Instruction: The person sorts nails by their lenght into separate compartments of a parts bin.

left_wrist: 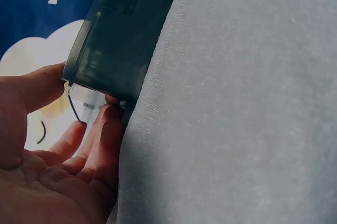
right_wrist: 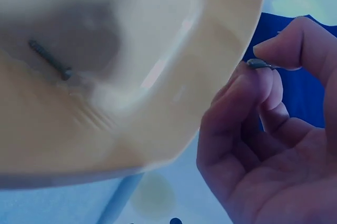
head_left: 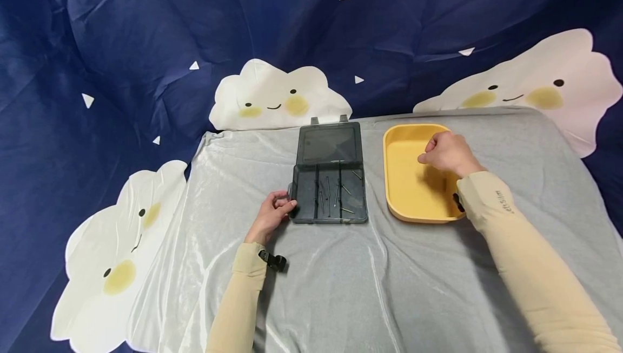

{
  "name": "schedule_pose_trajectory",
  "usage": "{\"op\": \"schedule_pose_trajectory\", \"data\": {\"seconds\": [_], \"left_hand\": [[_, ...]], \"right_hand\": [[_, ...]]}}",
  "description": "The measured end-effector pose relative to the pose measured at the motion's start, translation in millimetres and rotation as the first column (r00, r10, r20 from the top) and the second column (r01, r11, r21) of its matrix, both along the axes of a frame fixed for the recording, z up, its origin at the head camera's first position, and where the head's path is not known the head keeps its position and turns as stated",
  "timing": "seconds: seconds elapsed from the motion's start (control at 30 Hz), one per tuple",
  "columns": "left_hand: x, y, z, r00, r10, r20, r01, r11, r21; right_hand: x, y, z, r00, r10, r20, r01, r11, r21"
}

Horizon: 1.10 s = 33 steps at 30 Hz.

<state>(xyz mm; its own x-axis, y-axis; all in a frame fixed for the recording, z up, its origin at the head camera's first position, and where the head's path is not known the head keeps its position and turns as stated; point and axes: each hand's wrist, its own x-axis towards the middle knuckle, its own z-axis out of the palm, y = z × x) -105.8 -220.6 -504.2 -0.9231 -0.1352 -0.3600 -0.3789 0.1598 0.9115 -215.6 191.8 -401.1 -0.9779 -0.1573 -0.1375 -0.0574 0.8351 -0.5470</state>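
Observation:
A dark translucent compartment box (head_left: 304, 193) lies with its lid (head_left: 330, 145) folded back. My left hand (head_left: 271, 212) holds the box's left edge, thumb on the rim and fingers at the side and below, as the left wrist view shows. Several thin screws (head_left: 328, 196) lie in the middle and right compartments. Over the yellow tray (head_left: 404, 191), my right hand (head_left: 449, 153) pinches a small screw (right_wrist: 258, 64) between thumb and index finger; most of its length is hidden. Another screw (right_wrist: 50, 59) lies on the tray's floor.
A grey velvety cloth (head_left: 331, 282) covers the table under box and tray. Behind it hangs a dark blue curtain (head_left: 311, 23) with white clouds and triangles. The tray stands to the right of the box, with a strip of cloth between them.

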Motion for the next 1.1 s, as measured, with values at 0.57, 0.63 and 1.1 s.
{"op": "schedule_pose_trajectory", "data": {"seconds": [0.57,0.63,1.1], "left_hand": [[0.4,1.9,2.1,1.000,0.015,-0.005,-0.015,1.000,0.000],[0.3,1.5,1.6,1.000,0.010,-0.007,-0.010,1.000,0.000],[5.2,5.0,26.4,0.999,-0.038,0.013,0.037,0.999,0.017]], "right_hand": [[9.8,-0.8,27.2,0.998,-0.058,-0.031,0.053,0.990,-0.130],[10.9,-1.0,30.4,0.998,-0.060,-0.013,0.057,0.987,-0.150],[23.5,-13.0,45.2,0.997,-0.070,-0.031,0.057,0.949,-0.311]]}}
